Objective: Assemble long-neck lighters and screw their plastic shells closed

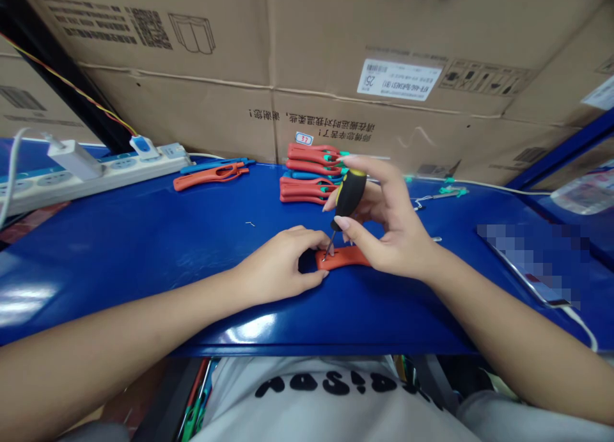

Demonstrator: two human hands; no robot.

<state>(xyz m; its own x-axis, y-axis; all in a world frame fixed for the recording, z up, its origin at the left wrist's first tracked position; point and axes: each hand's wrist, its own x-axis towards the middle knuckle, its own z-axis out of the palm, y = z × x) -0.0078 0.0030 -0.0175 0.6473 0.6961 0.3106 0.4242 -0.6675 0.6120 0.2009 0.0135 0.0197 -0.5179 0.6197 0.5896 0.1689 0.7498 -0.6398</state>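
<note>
Work on the orange part (350, 258) looks approx midway: it lies on the blue surface (192, 250) in front of the person, w/ the screwdriver (352, 192) tip at its left end, so that spot prob isn't finished; too small to tell what's seated there. L hand (283, 263) is narrow, thumb and fingers either side of that end; R hand (393, 228) grips the screwdriver by its blk/yellow handle, tilted. The stack (300, 192) behind, w/ green bits (330, 157) showing, looks further along; the loose orange piece (196, 178) and loose blue piece (204, 165) near the power strip (158, 160) prob aren't done, can't confirm.

Count: 2 hands, 1 screwdriver, 1 orange part in work, 1 stack of approx 5 (4 red, 1 blue; overlap, so not exact), 1 numbered tag (304, 139) at its top, 1 loose orange piece, min 1 loose blue piece, 1 or 2 tiny metal bits (250, 224), 1 power strip, 1 blurred-out device (527, 263) at R w/ 1 white cable (585, 323)
</note>
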